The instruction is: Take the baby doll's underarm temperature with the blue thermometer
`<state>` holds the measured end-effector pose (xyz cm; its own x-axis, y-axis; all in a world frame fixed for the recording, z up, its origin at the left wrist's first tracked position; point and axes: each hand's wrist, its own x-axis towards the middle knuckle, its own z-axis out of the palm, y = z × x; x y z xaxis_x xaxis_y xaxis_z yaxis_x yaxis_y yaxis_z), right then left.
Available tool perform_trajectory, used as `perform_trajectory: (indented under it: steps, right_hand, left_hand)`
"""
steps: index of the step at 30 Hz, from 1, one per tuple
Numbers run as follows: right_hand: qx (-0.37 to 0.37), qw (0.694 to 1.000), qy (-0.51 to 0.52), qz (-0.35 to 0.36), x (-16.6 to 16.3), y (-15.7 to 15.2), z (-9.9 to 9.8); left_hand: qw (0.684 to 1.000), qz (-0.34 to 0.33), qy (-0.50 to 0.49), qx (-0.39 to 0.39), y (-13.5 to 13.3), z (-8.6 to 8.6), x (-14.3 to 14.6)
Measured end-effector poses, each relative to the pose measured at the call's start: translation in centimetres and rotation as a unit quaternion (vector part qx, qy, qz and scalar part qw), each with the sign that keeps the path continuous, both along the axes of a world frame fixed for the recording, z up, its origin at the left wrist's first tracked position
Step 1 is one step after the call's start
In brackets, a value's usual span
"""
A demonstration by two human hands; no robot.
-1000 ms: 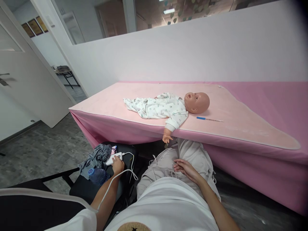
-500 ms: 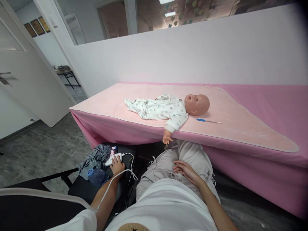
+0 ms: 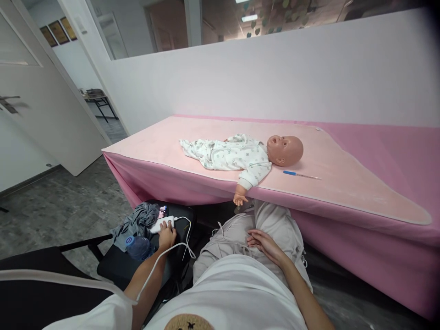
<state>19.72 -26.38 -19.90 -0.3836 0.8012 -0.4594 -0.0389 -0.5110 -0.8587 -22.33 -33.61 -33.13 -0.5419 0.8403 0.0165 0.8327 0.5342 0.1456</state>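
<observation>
A white power bank (image 3: 161, 225) lies flat on the black chair seat (image 3: 117, 268).

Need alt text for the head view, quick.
Seated person's left hand rests on a white power bank on a black chair; right hand lies on their thigh. A baby doll and thermometer lie on the pink table.

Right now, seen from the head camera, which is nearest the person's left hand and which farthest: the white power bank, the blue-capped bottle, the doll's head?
1. White power bank: under the left hand, on the chair.
2. Blue-capped bottle: just left of it, same chair.
3. Doll's head: up on the pink table, far right.
</observation>
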Motion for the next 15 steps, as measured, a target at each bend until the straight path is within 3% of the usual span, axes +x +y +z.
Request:
perform_trajectory:
  steps: [15]
  right_hand:
    - [-0.004, 1.000, 0.010, -0.002, 0.1, 0.1, -0.3]
  left_hand:
    - [0.999, 0.024, 0.025, 0.000, 0.4, -0.4, 1.4]
